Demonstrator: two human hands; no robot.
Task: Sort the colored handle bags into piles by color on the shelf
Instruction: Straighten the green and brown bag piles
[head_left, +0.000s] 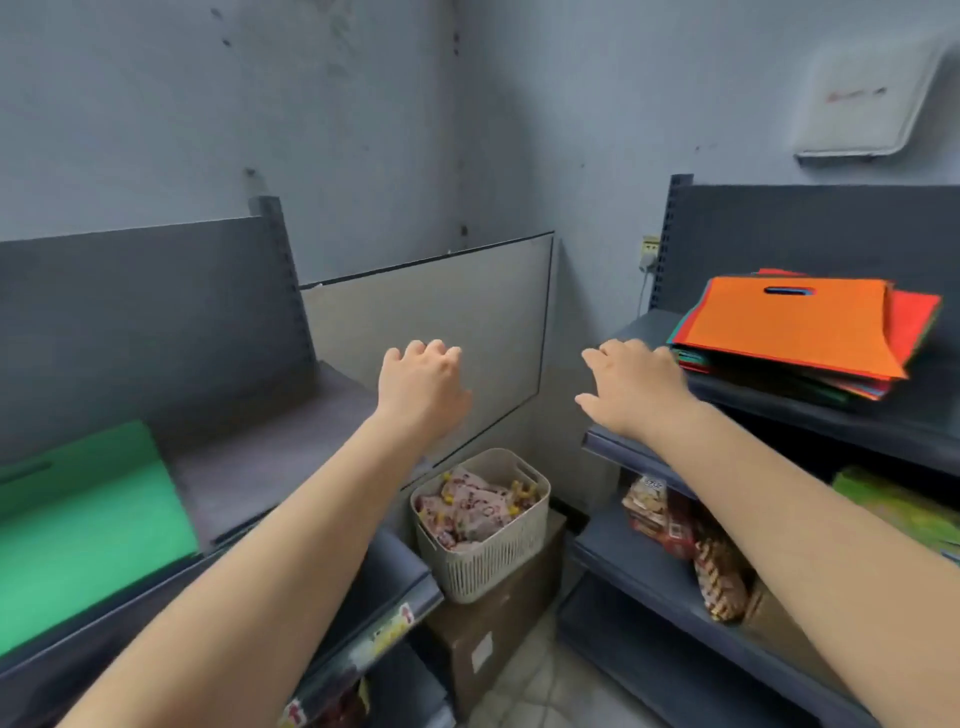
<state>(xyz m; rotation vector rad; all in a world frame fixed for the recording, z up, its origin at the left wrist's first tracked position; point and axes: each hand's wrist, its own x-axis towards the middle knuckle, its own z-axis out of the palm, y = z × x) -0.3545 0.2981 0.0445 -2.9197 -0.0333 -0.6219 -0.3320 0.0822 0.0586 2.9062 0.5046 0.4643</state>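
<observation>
We are seeing two dark flat shelves: the left shelf (270, 447) is carrying a smooth green bag (88, 525), cut off at the frame edge; the right shelf (810, 415) is holding a mixed stack of bags (810, 348), orange on top, lower colors mostly hidden. The left hand (421, 389) and right hand (634, 389) are hanging loosely curled, holding nothing. A ribbed plastic basket (488, 561) is sitting below.

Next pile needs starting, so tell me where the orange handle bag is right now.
In the head view, the orange handle bag lies on top of the mixed stack of bags on the right-hand shelf, just beyond the right hand.
</observation>
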